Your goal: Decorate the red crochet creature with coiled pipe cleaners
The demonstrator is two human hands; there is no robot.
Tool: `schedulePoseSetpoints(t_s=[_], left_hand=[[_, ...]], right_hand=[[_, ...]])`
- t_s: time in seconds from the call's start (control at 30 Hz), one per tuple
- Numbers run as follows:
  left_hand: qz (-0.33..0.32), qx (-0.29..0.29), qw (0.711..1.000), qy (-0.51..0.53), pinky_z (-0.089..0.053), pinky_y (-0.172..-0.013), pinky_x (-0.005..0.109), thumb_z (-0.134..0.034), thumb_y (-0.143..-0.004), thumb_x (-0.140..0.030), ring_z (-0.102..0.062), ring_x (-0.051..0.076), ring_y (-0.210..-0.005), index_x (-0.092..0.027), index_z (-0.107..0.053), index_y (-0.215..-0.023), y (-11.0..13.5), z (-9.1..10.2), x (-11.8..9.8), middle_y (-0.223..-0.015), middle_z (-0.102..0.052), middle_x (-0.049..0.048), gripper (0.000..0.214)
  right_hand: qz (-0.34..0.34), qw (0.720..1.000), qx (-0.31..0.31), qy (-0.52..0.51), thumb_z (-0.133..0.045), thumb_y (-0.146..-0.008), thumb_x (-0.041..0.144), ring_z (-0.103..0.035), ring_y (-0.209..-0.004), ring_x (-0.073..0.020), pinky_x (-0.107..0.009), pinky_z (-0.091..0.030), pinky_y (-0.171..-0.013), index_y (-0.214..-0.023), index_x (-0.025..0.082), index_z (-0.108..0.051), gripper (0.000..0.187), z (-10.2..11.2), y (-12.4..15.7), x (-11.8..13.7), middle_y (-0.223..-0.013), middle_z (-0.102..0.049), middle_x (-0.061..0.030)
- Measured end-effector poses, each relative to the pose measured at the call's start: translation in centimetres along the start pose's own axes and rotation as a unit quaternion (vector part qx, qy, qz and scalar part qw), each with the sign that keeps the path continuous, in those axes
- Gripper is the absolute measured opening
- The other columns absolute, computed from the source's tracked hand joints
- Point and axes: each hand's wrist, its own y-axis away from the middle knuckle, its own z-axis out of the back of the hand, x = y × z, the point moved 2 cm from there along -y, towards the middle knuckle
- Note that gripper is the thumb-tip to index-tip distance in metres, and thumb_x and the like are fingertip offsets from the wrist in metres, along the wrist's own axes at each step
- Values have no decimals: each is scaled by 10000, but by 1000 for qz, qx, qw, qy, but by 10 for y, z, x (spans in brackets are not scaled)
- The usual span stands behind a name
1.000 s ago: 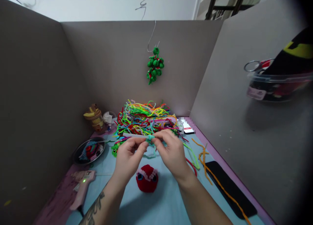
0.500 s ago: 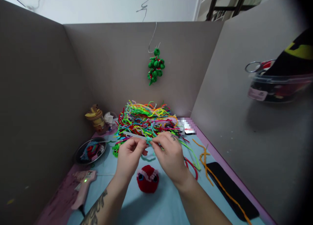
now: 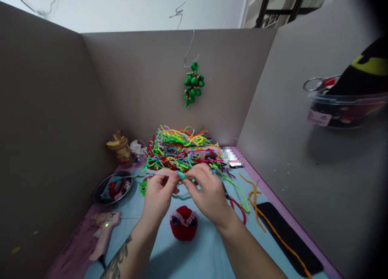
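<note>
My left hand (image 3: 158,194) and my right hand (image 3: 205,192) meet above the table, both pinched on a teal pipe cleaner (image 3: 182,175) wound round a thin pale stick (image 3: 157,172) that points left. Its loose teal tail (image 3: 181,196) hangs below the fingers. Just under my hands sits a red pipe-cleaner figure (image 3: 183,223) with blue eyes and a pink fringe. Behind them lies a big pile of pipe cleaners (image 3: 180,149) in many colours.
A pink glue gun (image 3: 104,234) with a lit green light lies at the left. A dark bowl (image 3: 112,187) of scraps and small figurines (image 3: 119,145) stand beyond it. Orange pipe cleaners (image 3: 257,208) and a black phone (image 3: 287,236) lie right. Grey cardboard walls (image 3: 145,85) enclose the table; a green ornament (image 3: 193,84) hangs there.
My hands have kept twisting the teal pipe cleaner on the stick, drawing slightly closer together. The stick shows less length on the left.
</note>
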Motion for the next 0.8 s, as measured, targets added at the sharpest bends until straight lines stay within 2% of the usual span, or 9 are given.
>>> schedulePoseSetpoints(t_s=[0.1, 0.23, 0.37, 0.53, 0.63, 0.8], left_hand=[[-21, 2, 1000, -9, -412, -438, 177, -605, -805, -351, -531, 88, -461, -154, -617, -743, 1, 0, -1, -553, -554, -34, 207], [-57, 8, 998, -26, -430, -463, 188, -588, -821, -320, -554, 101, -499, -160, -626, -794, 2, 1, 0, -596, -571, -25, 167], [-140, 22, 986, -91, -448, -531, 212, -575, -835, -272, -576, 118, -578, -168, -655, -807, 4, 5, -6, -688, -609, 5, 134], [-234, 26, 963, -133, -450, -616, 227, -581, -830, -203, -586, 137, -679, -179, -669, -798, 7, 7, -13, -721, -636, 16, 97], [-236, 48, 963, -125, -458, -641, 230, -593, -831, -203, -596, 141, -706, -188, -679, -819, 7, 6, -11, -745, -655, 17, 88], [-193, 73, 971, -121, -485, -662, 243, -608, -837, -206, -629, 155, -781, -222, -671, -1021, 4, 7, -5, -927, -689, 43, 196]], right_hand=[[-27, 998, 12, -57, -611, -818, 161, -585, -871, -186, -314, -489, -768, -942, 198, -592, 131, 2, -2, -2, -912, -605, -54], [-35, 996, 34, -81, -591, -836, 165, -585, -886, -186, -316, -481, -784, -973, 195, -600, 140, 5, -3, -1, -930, -611, -58], [-44, 989, 68, -120, -500, -894, 169, -583, -904, -182, -313, -472, -797, -1003, 191, -618, 163, 8, -4, 0, -943, -623, -70], [-62, 971, 142, -181, -488, -907, 166, -576, -835, -152, -266, -444, -747, -926, 198, -653, 169, 14, -8, -3, -869, -634, -37], [-97, 960, 174, -196, -500, -902, 174, -560, -778, -138, -248, -418, -708, -838, 188, -644, 158, 16, -9, -6, -796, -614, -14], [-170, 936, 190, -243, -516, -893, 258, -488, -655, -117, -228, -362, -592, -732, 173, -592, 197, 16, -8, -12, -680, -519, 13]])
